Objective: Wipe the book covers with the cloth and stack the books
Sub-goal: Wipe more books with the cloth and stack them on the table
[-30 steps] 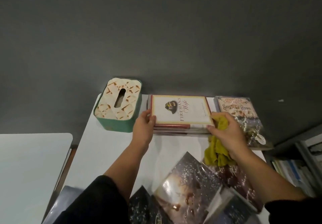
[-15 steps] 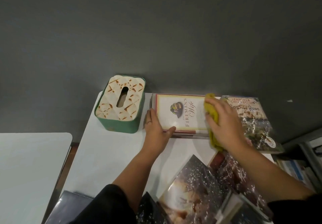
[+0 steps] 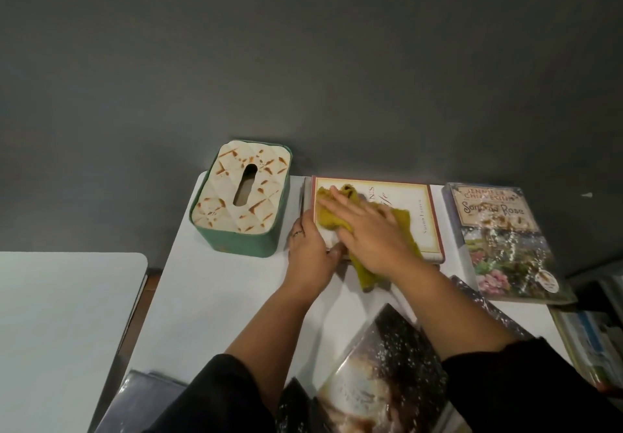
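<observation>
Item: white book (image 3: pixel 409 221), top of a low stack, lying flat on the bench (image 3: pixel 209 297) just right of the tissue box (image 3: pixel 241 198). All places below are given from this book.

Cloth (image 3: pixel 403 227): yellow, spread over the left half of the cover, one end hanging off the near edge.

Right hand (image 3: pixel 367 233): laid flat on the cloth, fingers straight and together, pressed down; nothing is gripped.

Left hand (image 3: pixel 308 252): set against the near left corner, thumb at the near edge, fingers along the left side. The book is judged to be braced by it; whether the corner is pinched cannot be told.

Rose book (image 3: pixel 499 237): to the right, apart, flat, glossy wrap.

Dark books (image 3: pixel 387 368): nearer the person, overlapping loosely, partly over the bench's near edge.

Risks, as judged:
- Cloth is held by pressure alone; it may be bunched or left behind on a fast stroke, so part of the cover is missed.
- The right half of the cover is not yet covered by the cloth and may be skipped.
- If the brace is eased, the book may be slid off the stack beneath, or pushed toward the tissue box.
- The dark books may be knocked off the bench by a forearm or sleeve.
</observation>
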`<state>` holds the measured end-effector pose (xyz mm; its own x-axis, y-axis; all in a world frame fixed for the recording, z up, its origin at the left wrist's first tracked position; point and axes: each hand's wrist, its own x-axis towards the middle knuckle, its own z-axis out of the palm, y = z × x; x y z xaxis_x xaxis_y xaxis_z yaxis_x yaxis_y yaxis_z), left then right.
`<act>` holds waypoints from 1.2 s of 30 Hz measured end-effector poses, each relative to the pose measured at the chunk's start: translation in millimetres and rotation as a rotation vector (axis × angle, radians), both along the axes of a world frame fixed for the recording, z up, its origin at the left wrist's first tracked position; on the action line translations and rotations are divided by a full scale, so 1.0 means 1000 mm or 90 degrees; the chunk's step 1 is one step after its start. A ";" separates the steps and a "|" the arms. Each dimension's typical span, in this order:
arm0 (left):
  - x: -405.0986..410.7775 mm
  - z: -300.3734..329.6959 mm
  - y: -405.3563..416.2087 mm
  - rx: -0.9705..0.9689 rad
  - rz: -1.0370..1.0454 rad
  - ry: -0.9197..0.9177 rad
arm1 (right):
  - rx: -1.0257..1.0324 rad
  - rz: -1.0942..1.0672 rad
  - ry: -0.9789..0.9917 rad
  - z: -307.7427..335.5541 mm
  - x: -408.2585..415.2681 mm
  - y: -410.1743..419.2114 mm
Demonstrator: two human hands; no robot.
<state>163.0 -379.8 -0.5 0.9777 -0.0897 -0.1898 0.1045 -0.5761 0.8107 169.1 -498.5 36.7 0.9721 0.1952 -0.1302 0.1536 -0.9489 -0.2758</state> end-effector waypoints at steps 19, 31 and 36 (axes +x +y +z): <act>0.004 0.003 -0.007 0.060 0.018 0.034 | 0.181 -0.238 -0.011 -0.004 -0.053 -0.102; 0.001 -0.001 -0.007 0.043 0.045 0.015 | 0.232 -0.217 -0.087 -0.007 -0.043 -0.105; -0.002 0.001 0.003 -0.012 0.021 -0.012 | 0.219 -0.216 -0.097 -0.007 -0.040 -0.103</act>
<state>161.4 -376.3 0.2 0.9835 -0.0607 -0.1702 0.1080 -0.5575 0.8231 128.9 -601.6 29.3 0.9910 -0.1290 0.0348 -0.0851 -0.8100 -0.5802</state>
